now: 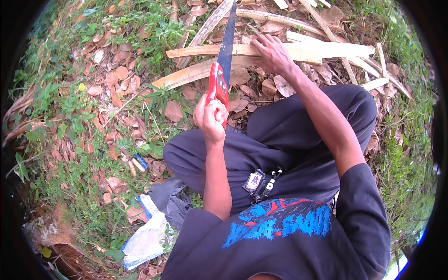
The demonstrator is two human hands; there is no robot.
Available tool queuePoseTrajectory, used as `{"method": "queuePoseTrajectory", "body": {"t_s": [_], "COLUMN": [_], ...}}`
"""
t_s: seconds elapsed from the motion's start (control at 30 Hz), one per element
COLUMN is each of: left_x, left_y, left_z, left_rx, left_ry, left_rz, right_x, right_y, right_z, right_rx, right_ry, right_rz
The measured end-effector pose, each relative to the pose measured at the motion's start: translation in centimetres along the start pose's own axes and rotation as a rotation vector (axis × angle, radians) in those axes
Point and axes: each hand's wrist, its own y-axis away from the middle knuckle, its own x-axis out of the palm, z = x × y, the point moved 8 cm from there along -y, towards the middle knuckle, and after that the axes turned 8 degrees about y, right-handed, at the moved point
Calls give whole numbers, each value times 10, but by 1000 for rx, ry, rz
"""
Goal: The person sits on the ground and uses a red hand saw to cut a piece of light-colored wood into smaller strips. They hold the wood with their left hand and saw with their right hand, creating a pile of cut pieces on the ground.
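Observation:
My left hand [212, 117] is closed around the red handle of a handsaw [227, 46]. Its dark blade points away from me and crosses over a long, pale wooden strip [200, 51]. Whether the teeth bite into the wood, I cannot tell. To the right of the blade, my right hand [274, 55] grips the same strip from above, its fingertips partly hidden at the far edge. Just nearer to me, a second curved wooden strip [184, 76] lies under the first, on the leaves.
More wooden strips and sticks [275, 17] lie crisscrossed at the far side. A white and blue plastic sack [149, 238] and a grey plastic bag [175, 203] rest at my left, near some small wooden-handled items [135, 165]. Dry leaves and grass cover the ground around my crossed legs.

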Motion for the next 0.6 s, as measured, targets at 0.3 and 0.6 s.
{"method": "queuePoseTrajectory", "body": {"t_s": [0.3,0.6], "left_x": [6,3], "left_y": [11,14], "left_z": [-31,-20], "left_rx": [82,41], "left_ry": [102,78], "left_rz": [85,24], "right_x": [28,30], "right_y": [-22,-22], "right_z": [-29,-26], "right_rx": [-13,58], "right_ry": [-138,-89], "right_rz": [383,314]}}
